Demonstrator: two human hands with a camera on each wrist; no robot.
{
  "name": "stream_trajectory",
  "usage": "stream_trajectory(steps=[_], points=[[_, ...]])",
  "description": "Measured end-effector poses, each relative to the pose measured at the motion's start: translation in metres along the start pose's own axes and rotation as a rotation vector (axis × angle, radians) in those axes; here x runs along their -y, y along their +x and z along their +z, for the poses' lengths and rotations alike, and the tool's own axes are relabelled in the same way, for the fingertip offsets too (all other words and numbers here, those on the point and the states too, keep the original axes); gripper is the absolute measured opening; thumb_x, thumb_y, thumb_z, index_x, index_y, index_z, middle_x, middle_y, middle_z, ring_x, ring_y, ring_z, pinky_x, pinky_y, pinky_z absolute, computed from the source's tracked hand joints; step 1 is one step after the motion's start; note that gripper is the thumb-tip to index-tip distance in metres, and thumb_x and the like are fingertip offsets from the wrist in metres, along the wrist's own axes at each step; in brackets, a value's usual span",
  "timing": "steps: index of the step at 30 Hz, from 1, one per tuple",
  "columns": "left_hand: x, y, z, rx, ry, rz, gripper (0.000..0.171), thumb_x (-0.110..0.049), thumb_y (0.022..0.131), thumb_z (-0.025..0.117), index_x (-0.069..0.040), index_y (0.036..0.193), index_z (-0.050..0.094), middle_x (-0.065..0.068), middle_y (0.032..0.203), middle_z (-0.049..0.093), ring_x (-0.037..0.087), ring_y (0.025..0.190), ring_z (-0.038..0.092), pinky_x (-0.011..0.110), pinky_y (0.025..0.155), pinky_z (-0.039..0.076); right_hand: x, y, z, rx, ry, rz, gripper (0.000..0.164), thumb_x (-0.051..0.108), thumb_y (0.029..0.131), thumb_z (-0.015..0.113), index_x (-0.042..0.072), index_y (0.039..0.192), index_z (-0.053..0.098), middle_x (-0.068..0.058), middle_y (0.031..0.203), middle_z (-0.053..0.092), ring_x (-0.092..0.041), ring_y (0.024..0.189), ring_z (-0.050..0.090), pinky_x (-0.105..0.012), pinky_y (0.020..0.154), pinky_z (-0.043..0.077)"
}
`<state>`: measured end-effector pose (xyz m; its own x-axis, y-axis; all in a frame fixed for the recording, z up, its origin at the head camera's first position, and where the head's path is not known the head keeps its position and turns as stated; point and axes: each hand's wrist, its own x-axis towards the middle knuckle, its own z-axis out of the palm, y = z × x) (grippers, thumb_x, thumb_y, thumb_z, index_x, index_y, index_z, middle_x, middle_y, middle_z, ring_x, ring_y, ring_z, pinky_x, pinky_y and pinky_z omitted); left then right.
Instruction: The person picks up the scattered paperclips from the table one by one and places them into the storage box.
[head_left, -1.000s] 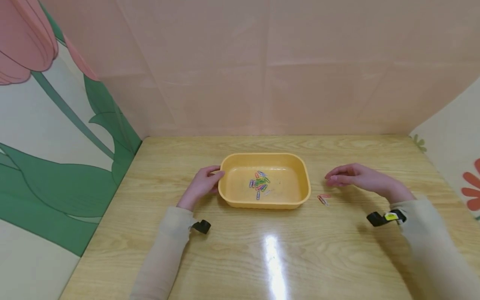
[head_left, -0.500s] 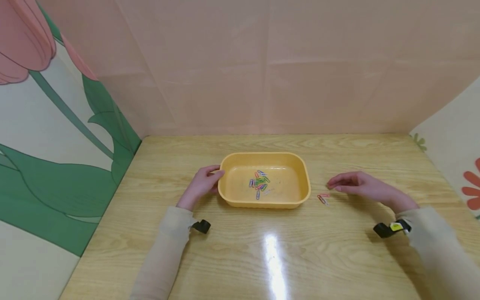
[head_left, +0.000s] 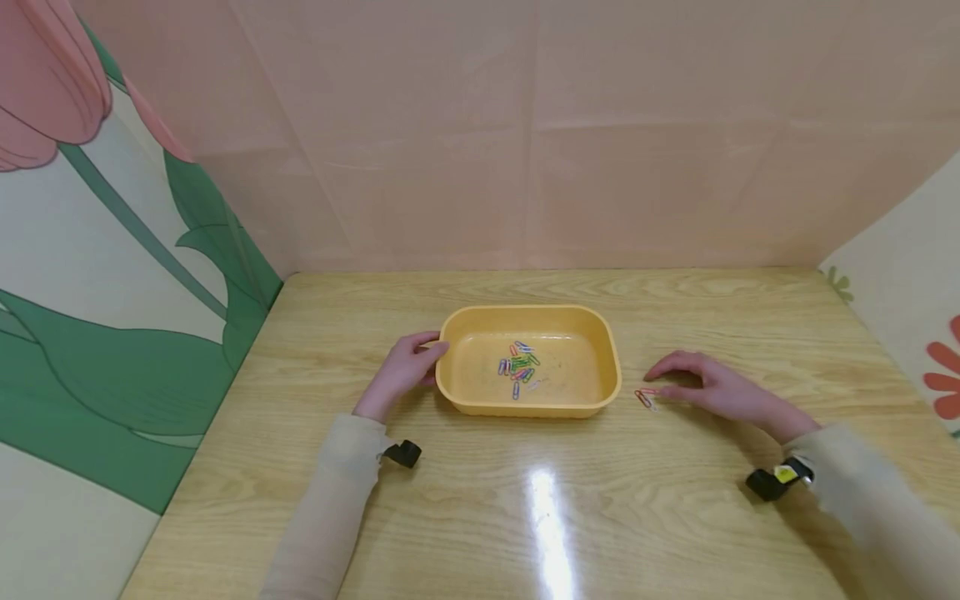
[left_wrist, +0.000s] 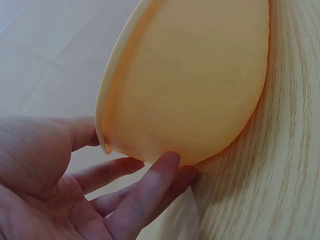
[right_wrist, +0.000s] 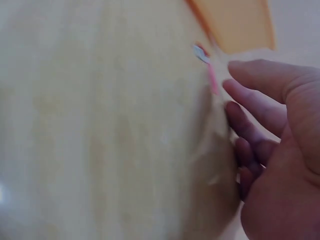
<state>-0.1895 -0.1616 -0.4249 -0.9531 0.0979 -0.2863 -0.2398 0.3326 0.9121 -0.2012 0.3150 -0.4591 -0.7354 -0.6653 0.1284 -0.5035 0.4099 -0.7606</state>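
Note:
A yellow plastic basin [head_left: 570, 383] stands on the table with several coloured paper clips [head_left: 520, 362] scattered in it, left of its middle. My left hand [head_left: 405, 367] holds the basin's left end. In the left wrist view, its thumb lies over the rim and its fingers [left_wrist: 160, 175] lie against the outer wall. A few loose paper clips [head_left: 642, 399], red, pink and pale, lie on the table right of the basin. Just beside them, my right hand [head_left: 716, 390] hovers with thumb and index finger apart and nothing between them. The right wrist view is blurred.
The wooden table [head_left: 465, 508] meets a pink-covered wall [head_left: 525, 150] at the back. Flower-patterned panels [head_left: 90, 333] rise at the left and right sides. A light reflection shows on the table's front part.
My right hand has come down and nearer to the loose paper clips, and its thumb and index finger have spread apart. The left hand and the basin have stayed in place.

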Motion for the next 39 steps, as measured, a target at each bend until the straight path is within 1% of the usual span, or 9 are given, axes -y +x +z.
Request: stream_trajectory(steps=[3, 6, 9, 15, 20, 23, 28, 34, 39], points=[[0.0, -0.001, 0.0, -0.003, 0.003, 0.003, 0.045, -0.028, 0.098, 0.057, -0.006, 0.136, 0.052, 0.02, 0.108, 0.064, 0.026, 0.089, 0.065, 0.034, 0.071, 0.057, -0.002, 0.003, 0.006, -0.037, -0.014, -0.087, 0.03, -0.003, 0.082, 0.072, 0.008, 0.109, 0.067, -0.005, 0.104, 0.066, -0.022, 0.098, 0.057, -0.022, 0.084, 0.043], [0.0, -0.001, 0.0, -0.006, 0.001, 0.003, 0.045, -0.028, 0.098, 0.057, -0.006, 0.136, 0.052, 0.019, 0.108, 0.065, 0.024, 0.087, 0.065, 0.034, 0.071, 0.057, -0.004, 0.005, 0.011, -0.075, -0.036, -0.138, 0.032, -0.006, 0.078, 0.075, 0.008, 0.106, 0.067, -0.004, 0.101, 0.067, -0.022, 0.094, 0.059, -0.023, 0.081, 0.045], [0.001, 0.0, 0.0, -0.007, 0.0, 0.002, 0.045, -0.028, 0.097, 0.057, -0.005, 0.136, 0.052, 0.018, 0.107, 0.065, 0.022, 0.085, 0.065, 0.034, 0.071, 0.057, -0.004, 0.006, 0.013, -0.11, -0.073, -0.165, 0.033, -0.007, 0.076, 0.076, 0.008, 0.104, 0.068, -0.003, 0.099, 0.068, -0.021, 0.091, 0.059, -0.024, 0.079, 0.044], [0.001, 0.001, 0.001, -0.014, 0.001, 0.004, 0.045, -0.028, 0.097, 0.057, -0.006, 0.136, 0.052, 0.017, 0.105, 0.065, 0.018, 0.082, 0.065, 0.031, 0.069, 0.056, -0.004, 0.004, 0.018, -0.175, -0.197, -0.191, 0.034, -0.007, 0.074, 0.078, 0.012, 0.1, 0.068, -0.001, 0.097, 0.066, -0.018, 0.091, 0.056, -0.024, 0.08, 0.036], [0.001, 0.002, 0.001, -0.009, -0.003, 0.008, 0.045, -0.027, 0.097, 0.057, -0.005, 0.136, 0.051, 0.019, 0.108, 0.065, 0.021, 0.084, 0.065, 0.027, 0.066, 0.055, -0.003, 0.005, 0.02, -0.185, -0.209, -0.232, 0.036, -0.013, 0.071, 0.076, 0.014, 0.094, 0.068, -0.002, 0.094, 0.063, -0.018, 0.088, 0.055, -0.026, 0.076, 0.036], [0.002, 0.003, 0.001, -0.001, -0.006, 0.008, 0.046, -0.028, 0.097, 0.058, -0.005, 0.137, 0.051, 0.02, 0.11, 0.064, 0.025, 0.088, 0.065, 0.028, 0.067, 0.055, -0.003, 0.005, 0.02, -0.191, -0.212, -0.268, 0.038, -0.016, 0.068, 0.076, 0.013, 0.091, 0.068, -0.003, 0.092, 0.063, -0.019, 0.087, 0.056, -0.028, 0.074, 0.039], [0.002, 0.004, 0.001, 0.008, -0.009, 0.01, 0.05, -0.03, 0.097, 0.058, -0.004, 0.138, 0.049, 0.023, 0.113, 0.063, 0.028, 0.092, 0.065, 0.032, 0.071, 0.056, -0.002, 0.006, 0.019, -0.195, -0.226, -0.286, 0.037, -0.017, 0.066, 0.077, 0.012, 0.088, 0.067, -0.005, 0.09, 0.062, -0.02, 0.086, 0.056, -0.027, 0.077, 0.037], [0.001, 0.002, 0.001, -0.007, 0.002, 0.004, 0.046, -0.029, 0.097, 0.057, -0.006, 0.137, 0.051, 0.019, 0.11, 0.064, 0.024, 0.088, 0.065, 0.029, 0.069, 0.056, -0.001, 0.005, 0.02, -0.194, -0.252, -0.268, 0.035, -0.016, 0.067, 0.076, 0.01, 0.087, 0.065, -0.006, 0.09, 0.06, -0.02, 0.088, 0.053, -0.026, 0.079, 0.033], [0.001, 0.001, 0.002, -0.008, 0.0, 0.012, 0.045, -0.027, 0.097, 0.057, -0.005, 0.137, 0.051, 0.019, 0.109, 0.065, 0.023, 0.087, 0.065, 0.029, 0.068, 0.056, -0.003, 0.003, 0.021, -0.191, -0.284, -0.253, 0.034, -0.013, 0.069, 0.077, 0.013, 0.087, 0.064, -0.005, 0.092, 0.06, -0.018, 0.089, 0.051, -0.028, 0.078, 0.031]])
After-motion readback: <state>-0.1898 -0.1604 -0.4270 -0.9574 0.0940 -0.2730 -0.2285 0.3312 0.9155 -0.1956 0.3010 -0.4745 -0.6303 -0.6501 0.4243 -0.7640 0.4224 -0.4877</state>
